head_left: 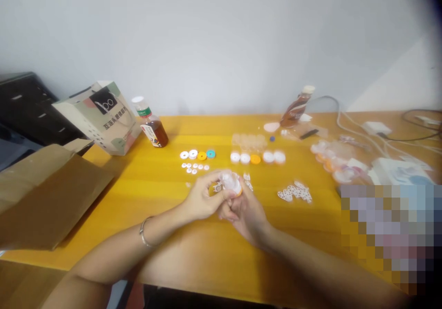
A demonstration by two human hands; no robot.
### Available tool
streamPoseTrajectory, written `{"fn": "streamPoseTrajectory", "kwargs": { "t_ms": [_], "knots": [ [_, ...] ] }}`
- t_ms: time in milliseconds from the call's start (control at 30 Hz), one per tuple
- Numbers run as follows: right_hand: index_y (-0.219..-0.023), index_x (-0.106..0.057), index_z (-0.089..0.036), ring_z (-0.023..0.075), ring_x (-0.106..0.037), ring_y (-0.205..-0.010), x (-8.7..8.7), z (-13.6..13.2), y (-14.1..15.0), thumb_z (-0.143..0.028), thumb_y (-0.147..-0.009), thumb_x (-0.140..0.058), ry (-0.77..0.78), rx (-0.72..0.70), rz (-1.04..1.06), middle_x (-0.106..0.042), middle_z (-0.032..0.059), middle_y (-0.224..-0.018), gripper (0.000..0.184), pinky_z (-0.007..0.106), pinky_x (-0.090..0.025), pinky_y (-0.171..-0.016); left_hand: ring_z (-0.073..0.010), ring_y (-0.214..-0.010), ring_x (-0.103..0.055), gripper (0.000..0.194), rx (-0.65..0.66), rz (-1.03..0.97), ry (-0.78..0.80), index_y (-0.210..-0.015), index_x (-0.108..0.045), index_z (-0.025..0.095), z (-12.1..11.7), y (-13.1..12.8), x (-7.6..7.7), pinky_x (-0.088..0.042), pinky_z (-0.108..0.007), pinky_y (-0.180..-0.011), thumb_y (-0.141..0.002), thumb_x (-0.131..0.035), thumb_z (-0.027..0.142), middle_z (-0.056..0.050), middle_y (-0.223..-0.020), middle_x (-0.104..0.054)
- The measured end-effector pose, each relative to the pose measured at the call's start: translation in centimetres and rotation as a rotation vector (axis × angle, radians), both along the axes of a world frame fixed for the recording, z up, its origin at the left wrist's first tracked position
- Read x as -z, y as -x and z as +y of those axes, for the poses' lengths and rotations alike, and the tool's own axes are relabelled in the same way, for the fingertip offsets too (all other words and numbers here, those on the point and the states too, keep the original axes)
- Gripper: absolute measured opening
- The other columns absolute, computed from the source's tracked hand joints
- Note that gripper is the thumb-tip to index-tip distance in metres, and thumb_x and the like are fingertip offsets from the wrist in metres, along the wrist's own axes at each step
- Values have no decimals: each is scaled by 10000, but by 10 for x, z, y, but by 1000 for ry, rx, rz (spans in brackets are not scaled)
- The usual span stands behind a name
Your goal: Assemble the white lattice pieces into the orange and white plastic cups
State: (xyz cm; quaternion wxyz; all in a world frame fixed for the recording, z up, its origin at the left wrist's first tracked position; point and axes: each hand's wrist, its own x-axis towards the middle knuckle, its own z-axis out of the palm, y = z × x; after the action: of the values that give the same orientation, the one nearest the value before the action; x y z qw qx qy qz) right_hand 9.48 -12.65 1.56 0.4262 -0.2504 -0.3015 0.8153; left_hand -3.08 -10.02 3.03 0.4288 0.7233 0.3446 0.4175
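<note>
Between my two hands is a small see-through plastic container (228, 180) with a white and orange rim. My left hand (203, 199) pinches it from the left, thumb along its near side. My right hand (246, 213) closes round it from the right and below, its fingers curled and partly blurred. Just beyond the hands lie white cut-out pieces (247, 183), partly hidden. Further back sit a row of white, orange and teal discs (201, 155), several small white caps (195, 166), and another row of white and orange lids (255, 159) before see-through cups (249, 141).
A cardboard box (51, 198) and a paper bag (107, 120) stand left, near a bottle of dark drink (154, 127). Another bottle (297, 108) leans at back right. White pieces (295, 193), plastic packets (340, 159) and cables (359, 127) lie rightward.
</note>
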Motion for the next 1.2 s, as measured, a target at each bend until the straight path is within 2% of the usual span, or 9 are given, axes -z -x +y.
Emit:
{"fn": "streamPoseTrajectory", "kwargs": {
  "t_ms": [133,267,333,633,767,833,933,1067,1200],
  "knots": [
    [-634,-392,-212,103,-241,-400,-3,0,0,-635,-816,-237,49,-39,66,-272,-81,-410,486,270,-321,-530,-170,-824,-579,185,15,-24,63,-857,-585,113,2,0,2,-481,-312,-780,-753,-569,265,-72,-853,-607],
    [-717,-439,-216,110,-273,-456,-6,1,2,-629,-800,-319,34,42,40,-309,-70,-483,438,279,-354,-582,-101,-544,-587,268,33,-78,255,-920,-552,109,-1,-1,0,-480,-191,-427,-769,-554,331,-73,-866,-591],
    [-746,-456,-222,115,-275,-476,-6,1,4,-624,-791,-352,8,79,34,-319,-63,-510,418,279,-353,-575,-73,-460,-573,303,17,-121,336,-959,-536,109,-4,-3,-2,-442,-162,-352,-767,-558,342,-87,-922,-580],
    [-843,-498,-243,147,-432,-644,8,-1,9,-547,-789,-466,-199,250,-10,-501,-6,-749,310,287,-395,-609,-51,-475,-507,216,-28,-112,203,-787,-557,97,-4,-5,0,-438,-172,-440,-762,-572,311,-30,-717,-543],
    [-820,-507,-229,148,-475,-683,13,3,6,-545,-795,-456,-223,237,-35,-545,10,-789,322,302,-418,-669,-52,-450,-487,222,-10,-70,196,-822,-551,115,0,-2,-2,-424,-192,-443,-787,-537,334,-16,-697,-546],
    [-799,-519,-214,152,-499,-693,13,8,2,-546,-801,-440,-214,213,-101,-554,18,-772,340,318,-426,-693,-73,-495,-516,223,-29,16,128,-833,-553,127,4,1,-4,-447,-216,-498,-800,-518,345,-22,-722,-569],
    [-831,-529,-211,157,-527,-769,11,15,-4,-489,-791,-494,-244,271,-275,-559,17,-818,284,327,-426,-753,-160,-758,-571,237,-133,279,-180,-825,-583,143,11,10,-5,-456,-302,-718,-779,-549,373,-52,-832,-607],
    [-935,-491,-219,153,-526,-874,9,22,-10,-335,-704,-645,-469,291,-484,-555,12,-933,301,308,-412,-805,-231,-931,-540,263,-265,641,-563,-856,-584,151,13,17,0,-346,-425,-896,-770,-553,397,-76,-917,-613],
    [-859,-486,-197,134,-537,-760,7,33,-17,-308,-754,-578,-528,262,-591,-556,-4,-801,178,286,-429,-721,-260,-1031,-499,441,-240,739,-574,-1063,-510,145,8,13,6,-348,-444,-920,-767,-535,471,-116,-1066,-568]
  ]
}}
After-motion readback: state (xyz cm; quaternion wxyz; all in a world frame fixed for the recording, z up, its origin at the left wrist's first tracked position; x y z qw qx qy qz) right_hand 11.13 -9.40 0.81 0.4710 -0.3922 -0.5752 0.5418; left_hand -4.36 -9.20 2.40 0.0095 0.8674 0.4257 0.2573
